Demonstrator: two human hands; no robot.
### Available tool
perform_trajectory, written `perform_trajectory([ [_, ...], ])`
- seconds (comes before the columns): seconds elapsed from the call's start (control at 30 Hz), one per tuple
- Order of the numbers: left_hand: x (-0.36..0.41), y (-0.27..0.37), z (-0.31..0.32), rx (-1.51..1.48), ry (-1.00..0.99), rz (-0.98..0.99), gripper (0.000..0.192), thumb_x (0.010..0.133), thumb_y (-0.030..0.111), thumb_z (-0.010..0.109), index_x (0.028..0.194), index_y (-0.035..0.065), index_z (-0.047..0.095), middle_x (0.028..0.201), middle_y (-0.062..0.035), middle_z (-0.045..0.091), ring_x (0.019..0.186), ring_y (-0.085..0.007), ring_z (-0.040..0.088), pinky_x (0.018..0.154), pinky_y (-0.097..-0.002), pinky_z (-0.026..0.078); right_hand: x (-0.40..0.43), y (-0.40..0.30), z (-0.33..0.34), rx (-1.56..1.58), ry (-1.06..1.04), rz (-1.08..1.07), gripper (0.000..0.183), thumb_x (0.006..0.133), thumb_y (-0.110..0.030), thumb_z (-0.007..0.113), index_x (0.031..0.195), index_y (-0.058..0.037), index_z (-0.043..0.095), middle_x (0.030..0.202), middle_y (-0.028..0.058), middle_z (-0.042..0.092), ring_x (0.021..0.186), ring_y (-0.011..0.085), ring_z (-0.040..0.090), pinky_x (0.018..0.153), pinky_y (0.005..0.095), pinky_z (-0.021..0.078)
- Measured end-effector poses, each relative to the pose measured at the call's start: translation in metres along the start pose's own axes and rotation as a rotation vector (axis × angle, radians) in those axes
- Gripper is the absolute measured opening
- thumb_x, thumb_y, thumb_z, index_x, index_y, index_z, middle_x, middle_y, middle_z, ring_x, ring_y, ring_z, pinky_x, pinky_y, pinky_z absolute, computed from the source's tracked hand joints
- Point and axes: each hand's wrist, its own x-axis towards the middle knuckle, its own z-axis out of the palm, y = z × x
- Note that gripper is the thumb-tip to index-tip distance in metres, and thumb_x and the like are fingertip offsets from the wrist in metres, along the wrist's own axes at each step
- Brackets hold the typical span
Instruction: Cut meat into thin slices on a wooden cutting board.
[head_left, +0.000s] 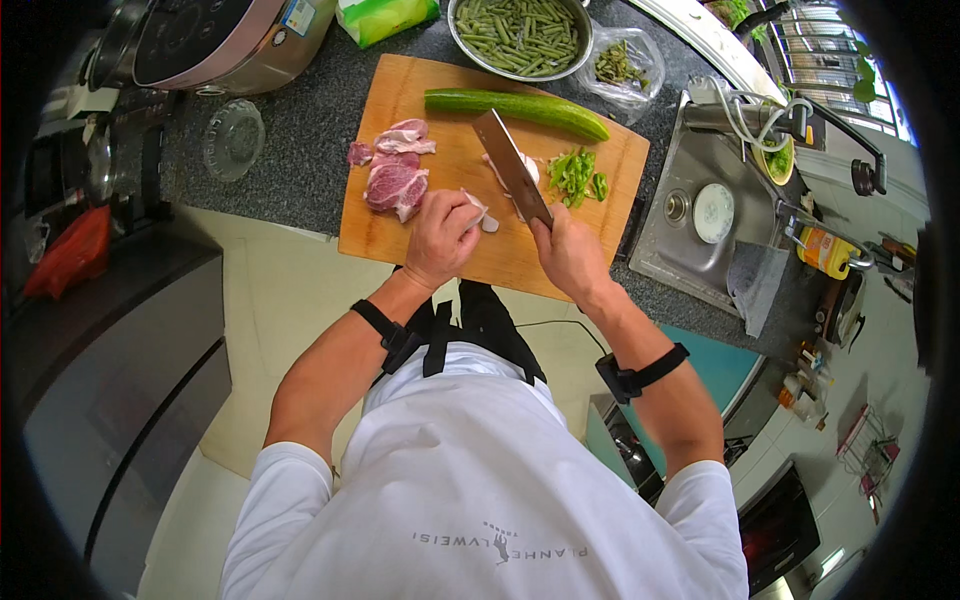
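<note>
My right hand (571, 251) grips the handle of a cleaver (514, 166), its blade slanting up and left over the wooden cutting board (367, 238). Pale slices of meat or fat (531, 166) lie partly hidden beneath the blade. Curled fingers of my left hand (444, 234) hold a whitish piece of meat or fat (473, 207) against the board, with a small pale slice (490, 224) beside it. Left of the blade lie pieces of raw red meat (396, 186). A long cucumber (517, 111) crosses the board's far side. Chopped green pepper (573, 177) is heaped to the right.
Behind the board stand a metal bowl of cut green beans (523, 37) and a plastic bag with bean scraps (622, 66). A rice cooker (225, 45) and glass dish (235, 140) are left. The steel sink (701, 262) at right holds a small plate (713, 213).
</note>
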Motion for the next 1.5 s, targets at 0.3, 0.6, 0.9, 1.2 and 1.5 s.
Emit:
perform_trajectory([
  [0.3,-0.023,0.014,-0.028,-0.009,-0.036,0.003,0.041,0.067,-0.008,0.074,0.103,0.0066,0.062,0.103,-0.0130,0.059,0.095,-0.0359,0.059,0.082,-0.0442,0.051,-0.042,-0.009,0.010,0.010,-0.226,0.017,0.026,0.099,-0.023,0.062,0.093,0.0014,0.056,0.069,0.0286,0.065,0.065,0.0498,0.065,0.062,0.0585,0.0513],
  [0.6,0.004,0.005,0.011,-0.066,-0.102,0.029,0.040,0.069,-0.005,0.075,0.106,0.0060,0.064,0.105,-0.0128,0.060,0.098,-0.0359,0.060,0.084,-0.0448,0.051,-0.001,0.022,-0.003,-0.011,-0.065,-0.004,0.024,0.100,-0.023,0.061,0.096,0.0004,0.061,0.074,0.0300,0.066,0.069,0.0504,0.065,0.063,0.0588,0.0511],
  [0.9,0.016,0.004,0.016,-0.037,-0.112,0.062,0.036,0.070,0.000,0.078,0.103,0.0049,0.067,0.108,-0.0136,0.061,0.101,-0.0362,0.061,0.087,-0.0448,0.051,-0.017,-0.003,-0.017,-0.051,-0.036,-0.033,0.020,0.100,-0.020,0.061,0.098,-0.0004,0.057,0.067,0.0269,0.064,0.063,0.0482,0.065,0.058,0.0581,0.0496],
  [1.2,0.014,-0.003,0.025,0.013,-0.127,0.048,0.030,0.073,0.004,0.077,0.102,0.0051,0.069,0.106,-0.0113,0.065,0.102,-0.0329,0.063,0.088,-0.0431,0.053,-0.034,-0.018,-0.029,-0.174,-0.138,-0.048,0.018,0.101,-0.018,0.057,0.096,-0.0016,0.052,0.069,0.0234,0.066,0.061,0.0433,0.066,0.055,0.0558,0.0503],
  [1.5,0.015,-0.005,0.027,0.017,-0.122,0.021,0.027,0.073,0.003,0.077,0.099,0.0048,0.070,0.103,-0.0102,0.067,0.100,-0.0313,0.065,0.084,-0.0409,0.055,-0.039,-0.014,-0.025,-0.166,-0.206,-0.005,0.018,0.101,-0.016,0.055,0.095,-0.0002,0.050,0.072,0.0246,0.067,0.060,0.0448,0.065,0.055,0.0559,0.0504],
])
